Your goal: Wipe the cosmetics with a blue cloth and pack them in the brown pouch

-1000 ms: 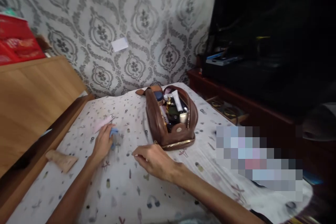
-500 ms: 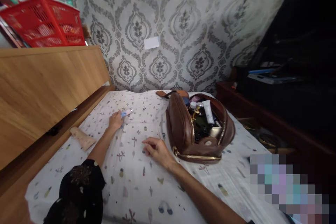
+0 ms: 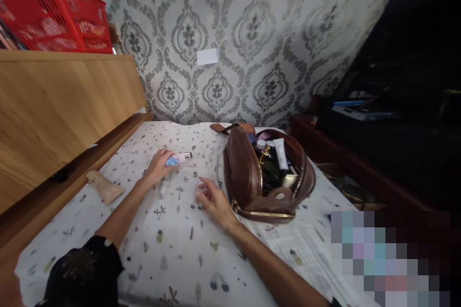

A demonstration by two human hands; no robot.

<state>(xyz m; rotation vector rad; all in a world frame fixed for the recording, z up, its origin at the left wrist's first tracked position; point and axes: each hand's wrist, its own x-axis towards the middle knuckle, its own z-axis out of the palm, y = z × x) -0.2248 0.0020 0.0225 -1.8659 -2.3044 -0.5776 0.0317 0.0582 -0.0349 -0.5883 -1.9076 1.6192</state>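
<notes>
My left hand point(image 3: 158, 165) is closed on the end of a small pink and blue tube point(image 3: 179, 159) with a silvery cap, just above the patterned white sheet point(image 3: 201, 268). My right hand point(image 3: 215, 204) hovers over the middle of the sheet, fingers apart, with nothing in it. To the right of that hand stands a brown leather bag point(image 3: 243, 172), its top unzipped. Inside it a white tube point(image 3: 281, 153) leans among several bottles and jars. A beige tube point(image 3: 104, 187) lies at the left, beyond my left forearm.
A wooden panel point(image 3: 68, 100) runs along the left side, with a red plastic basket point(image 3: 59, 14) on top. Behind the sheet rises a wall point(image 3: 237, 91) with patterned paper. Dark furniture borders the right, and a pixelated patch covers the lower right corner.
My left hand has brought the pink and blue tube nearer and to the right, towards my right hand. The fingers of my right hand have spread a little. The view has shifted slightly.
</notes>
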